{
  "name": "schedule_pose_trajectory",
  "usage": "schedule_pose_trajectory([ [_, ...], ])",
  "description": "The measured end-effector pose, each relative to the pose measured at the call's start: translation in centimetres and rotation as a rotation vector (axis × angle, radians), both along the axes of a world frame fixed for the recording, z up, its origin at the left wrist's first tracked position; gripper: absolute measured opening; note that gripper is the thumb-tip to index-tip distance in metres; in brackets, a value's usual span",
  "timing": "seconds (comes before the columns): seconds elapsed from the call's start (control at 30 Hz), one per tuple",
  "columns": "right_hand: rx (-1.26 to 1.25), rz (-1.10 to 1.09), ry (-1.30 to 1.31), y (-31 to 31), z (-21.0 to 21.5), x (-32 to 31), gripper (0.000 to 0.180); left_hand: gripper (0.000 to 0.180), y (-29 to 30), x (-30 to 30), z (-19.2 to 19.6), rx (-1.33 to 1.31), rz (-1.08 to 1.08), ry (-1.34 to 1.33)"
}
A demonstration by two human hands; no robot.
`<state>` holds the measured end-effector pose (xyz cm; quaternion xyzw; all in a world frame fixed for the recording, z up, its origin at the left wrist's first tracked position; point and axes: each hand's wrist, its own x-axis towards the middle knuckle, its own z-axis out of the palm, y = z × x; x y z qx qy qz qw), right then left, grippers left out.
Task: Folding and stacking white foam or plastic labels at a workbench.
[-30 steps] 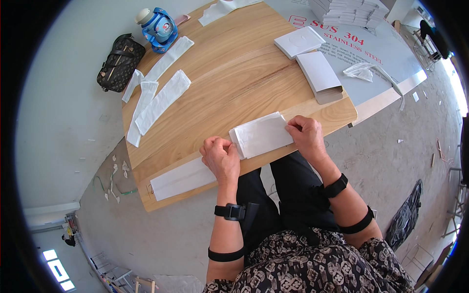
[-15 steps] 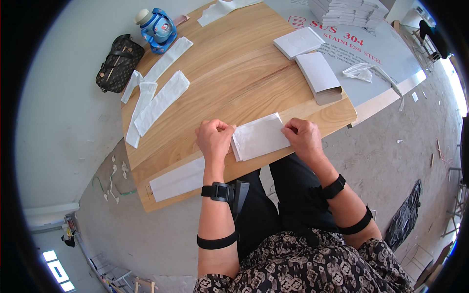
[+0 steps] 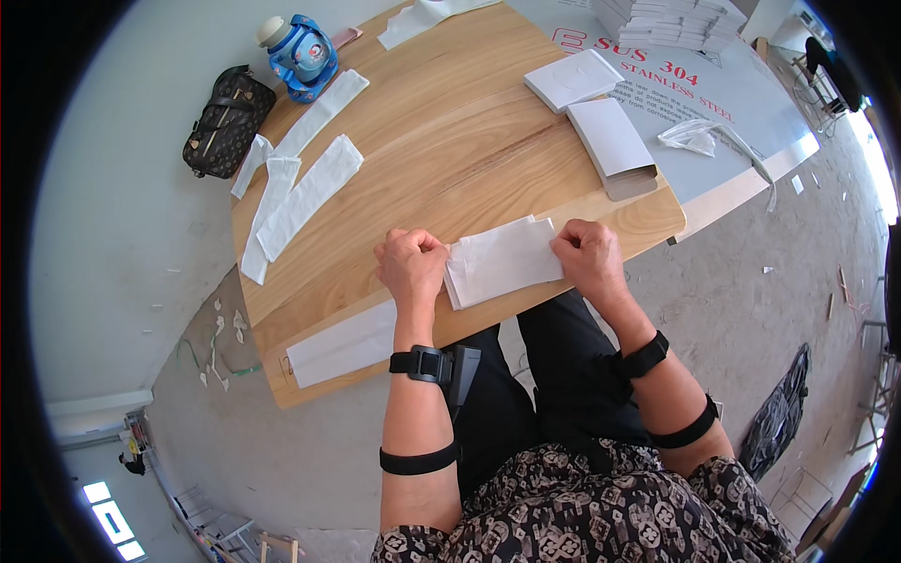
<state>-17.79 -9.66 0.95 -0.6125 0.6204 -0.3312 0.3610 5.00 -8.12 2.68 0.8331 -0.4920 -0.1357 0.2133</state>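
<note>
A layered stack of thin white folded sheets (image 3: 499,260) lies at the near edge of the wooden table, between my two hands. Whether the sheets are paper or cloth I cannot tell. My left hand (image 3: 411,266) pinches the stack's left edge between thumb and fingertips. At the opposite end, my right hand (image 3: 589,256) is closed on the right edge of the top sheet, which sticks out past the layers under it. A long flat white strip (image 3: 340,344) lies left of my left wrist, along the table's near edge.
On the wooden table (image 3: 441,122), folded white strips (image 3: 310,199) lie at the left. A blue bottle (image 3: 305,58) and a dark brown bag (image 3: 230,122) stand by the wall. White boxes (image 3: 612,145) lie at the right, and a stack of white boxes (image 3: 671,23) stands beyond.
My right hand has moved slightly right with the top sheet's edge, so that sheet now reaches further over the layers beneath. My left hand has stayed almost still at the left edge.
</note>
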Motion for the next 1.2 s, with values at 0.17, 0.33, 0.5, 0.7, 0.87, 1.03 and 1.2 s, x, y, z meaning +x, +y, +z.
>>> schedule_pose_trajectory([
  [0.17,0.051,-0.047,-0.016,-0.8,0.0,-1.9,0.014,0.012,0.1,-0.1,-0.1,0.007,0.004,-0.007],
  [0.33,0.063,-0.060,-0.031,-0.9,0.0,-3.1,0.015,0.012,0.5,0.3,-0.9,-0.070,-0.025,-0.043],
  [0.5,0.089,-0.056,-0.022,-0.9,0.4,-3.3,0.015,0.012,1.5,0.6,-1.1,-0.141,-0.050,0.168],
  [0.7,0.120,-0.026,-0.085,-1.0,-0.2,-3.6,0.015,0.038,3.9,-1.0,-0.9,-0.284,-0.168,0.023],
  [0.87,0.104,-0.007,-0.053,-0.9,0.0,-3.5,0.013,0.044,4.8,-1.0,-0.8,-0.272,-0.153,0.081],
  [1.03,0.094,-0.001,-0.131,-0.8,-0.3,-3.6,0.011,0.039,5.4,-0.6,-1.2,-0.282,-0.134,0.118],
  [1.2,0.160,0.037,-0.339,-0.6,0.4,-3.9,0.008,0.028,5.9,-1.1,-0.7,-0.261,-0.095,0.114],
])
